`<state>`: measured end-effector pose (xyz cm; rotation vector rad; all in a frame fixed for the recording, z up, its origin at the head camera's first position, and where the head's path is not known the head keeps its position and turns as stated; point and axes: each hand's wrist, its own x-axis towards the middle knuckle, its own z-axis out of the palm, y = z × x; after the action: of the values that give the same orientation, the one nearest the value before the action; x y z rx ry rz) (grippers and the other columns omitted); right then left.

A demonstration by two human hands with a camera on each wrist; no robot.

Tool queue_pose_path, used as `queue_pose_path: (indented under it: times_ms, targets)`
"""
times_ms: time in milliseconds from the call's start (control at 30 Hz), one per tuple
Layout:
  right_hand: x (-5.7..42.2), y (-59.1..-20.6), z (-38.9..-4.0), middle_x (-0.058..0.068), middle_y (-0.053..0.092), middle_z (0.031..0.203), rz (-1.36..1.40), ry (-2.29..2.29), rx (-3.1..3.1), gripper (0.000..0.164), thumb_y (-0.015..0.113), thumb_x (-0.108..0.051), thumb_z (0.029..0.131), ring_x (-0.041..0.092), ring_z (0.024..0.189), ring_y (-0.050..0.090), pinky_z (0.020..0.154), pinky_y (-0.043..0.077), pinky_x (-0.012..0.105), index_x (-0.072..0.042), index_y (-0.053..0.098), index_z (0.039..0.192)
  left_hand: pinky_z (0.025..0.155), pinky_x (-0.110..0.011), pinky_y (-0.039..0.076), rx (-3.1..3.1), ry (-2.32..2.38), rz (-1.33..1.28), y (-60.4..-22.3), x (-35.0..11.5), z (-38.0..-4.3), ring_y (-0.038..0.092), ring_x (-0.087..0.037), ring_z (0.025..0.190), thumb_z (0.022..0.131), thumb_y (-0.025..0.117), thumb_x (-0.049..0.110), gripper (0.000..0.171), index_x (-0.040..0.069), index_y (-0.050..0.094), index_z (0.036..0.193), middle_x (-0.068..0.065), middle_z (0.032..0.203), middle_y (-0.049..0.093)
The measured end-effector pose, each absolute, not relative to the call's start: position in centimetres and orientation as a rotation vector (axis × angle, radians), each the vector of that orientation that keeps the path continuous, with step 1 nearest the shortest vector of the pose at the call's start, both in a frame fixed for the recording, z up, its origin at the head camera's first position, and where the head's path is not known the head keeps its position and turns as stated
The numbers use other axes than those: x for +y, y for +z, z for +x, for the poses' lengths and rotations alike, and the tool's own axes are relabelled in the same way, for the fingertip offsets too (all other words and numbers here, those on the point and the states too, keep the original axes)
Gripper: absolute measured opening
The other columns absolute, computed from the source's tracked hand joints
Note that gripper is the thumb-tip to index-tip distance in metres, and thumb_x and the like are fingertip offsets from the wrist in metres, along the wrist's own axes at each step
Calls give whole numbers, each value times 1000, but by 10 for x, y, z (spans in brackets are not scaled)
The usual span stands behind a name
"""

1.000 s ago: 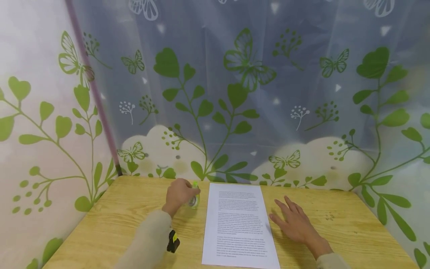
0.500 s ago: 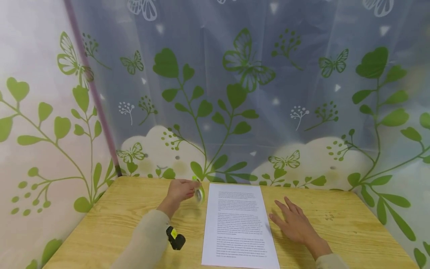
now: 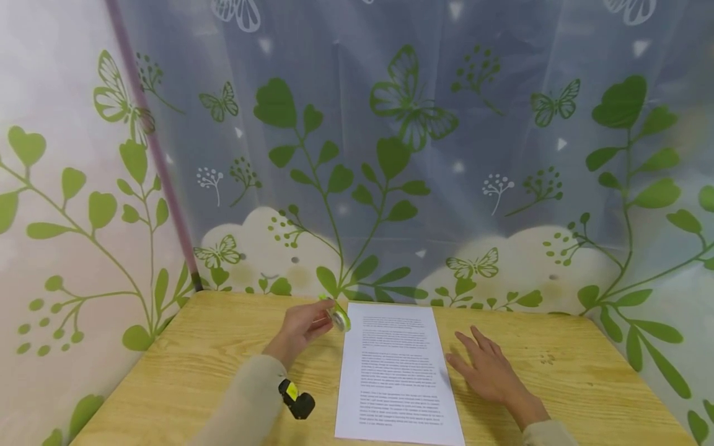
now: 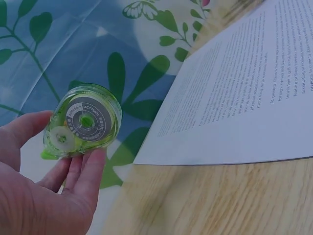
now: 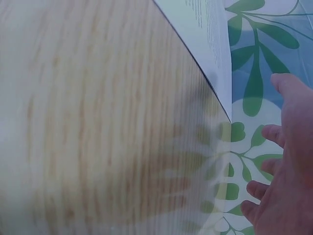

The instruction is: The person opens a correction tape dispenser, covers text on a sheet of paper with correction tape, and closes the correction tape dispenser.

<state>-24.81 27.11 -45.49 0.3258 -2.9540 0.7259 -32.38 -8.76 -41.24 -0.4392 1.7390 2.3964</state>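
A green, see-through correction tape dispenser (image 4: 93, 117) with a grey printed disc is held in my left hand (image 3: 298, 328), pinched between thumb and fingers above the table. In the head view the correction tape (image 3: 339, 318) is beside the upper left edge of a printed sheet of paper (image 3: 393, 371). The sheet lies flat, long side toward me. At the sheet's right side is my right hand (image 3: 488, 371), its fingers spread and nothing held. The right wrist view shows that hand (image 5: 288, 161) with fingers extended, apart from the paper (image 5: 210, 44).
Under everything is a wooden table (image 3: 591, 384) with light grain. A curtain (image 3: 346, 155) printed with leaves and butterflies rises behind its far edge. A black camera with a yellow mark (image 3: 297, 399) is at my left wrist.
My left hand has turned, and the correction tape has swung from upright to tilted and moved right toward the paper's edge. The right hand and the sheet have stayed in place.
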Motion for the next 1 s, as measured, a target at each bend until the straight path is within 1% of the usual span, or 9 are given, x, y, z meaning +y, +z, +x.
queue_pose_path:
  times_ms: [133, 267, 367, 433, 500, 600, 700, 900, 1000]
  targets:
    - [270, -455, -248, 32, 17, 150, 323, 726, -2960, 66, 41, -49, 100, 55, 132, 19, 99, 20, 70, 0, 38, 144, 79, -33, 54, 1661, 2449, -433, -415, -86, -321, 65, -21, 78, 81, 76, 12, 42, -8, 59, 114, -17, 97, 61]
    - [268, -455, -248, 31, 16, 151, 327, 747, -2966, 68, 41, -50, 99, 55, 132, 18, 99, 19, 70, 0, 38, 144, 80, -35, 54, 1576, 2486, -416, -418, -83, -317, 66, -23, 77, 81, 76, 10, 31, -6, 63, 103, -15, 89, 64]
    - [267, -454, -248, 31, 16, 151, 331, 757, -2966, 68, 41, -51, 99, 55, 132, 17, 99, 18, 70, 0, 38, 144, 80, -35, 53, 1500, 2511, -426, -419, -80, -315, 66, -24, 78, 81, 75, 9, 27, -5, 63, 101, -15, 86, 65]
    - [266, -454, -248, 31, 17, 151, 342, 752, -2959, 69, 40, -52, 99, 55, 132, 18, 98, 18, 71, 0, 38, 144, 83, -36, 52, 1428, 2533, -441, -421, -77, -313, 65, -25, 81, 82, 74, 8, 28, -5, 62, 103, -16, 89, 64]
    - [265, -455, -249, 31, 17, 151, 344, 750, -2949, 69, 40, -52, 99, 55, 132, 18, 99, 18, 70, 1, 39, 144, 87, -37, 50, 1356, 2555, -450, -422, -74, -311, 63, -27, 85, 84, 72, 7, 31, -5, 58, 109, -18, 95, 61]
    - [264, -457, -251, 31, 18, 151, 352, 764, -2933, 70, 39, -53, 99, 55, 132, 19, 98, 18, 71, 1, 39, 143, 93, -38, 47, 1267, 2561, -454, -426, -68, -308, 60, -29, 92, 86, 69, 6, 32, -4, 55, 114, -20, 105, 55]
    - [262, -458, -252, 30, 18, 151, 352, 815, -2916, 70, 39, -53, 99, 54, 132, 18, 99, 18, 71, 0, 38, 144, 95, -38, 45, 1199, 2559, -459, -430, -63, -306, 57, -30, 97, 88, 67, 7, 32, -4, 54, 116, -22, 112, 50]
    - [254, -454, -253, 28, 18, 152, 336, 890, -2897, 73, 36, -57, 98, 53, 133, 16, 98, 20, 71, -2, 36, 146, 93, -36, 47, 1139, 2553, -507, -434, -52, -303, 57, -29, 99, 85, 72, 10, 37, -5, 53, 113, -20, 112, 50]
    - [252, -452, -252, 27, 17, 152, 318, 931, -2896, 74, 36, -58, 98, 52, 134, 15, 99, 20, 71, -2, 35, 146, 93, -36, 47, 1133, 2555, -500, -436, -47, -300, 56, -29, 100, 84, 73, 11, 41, -6, 51, 115, -20, 112, 50]
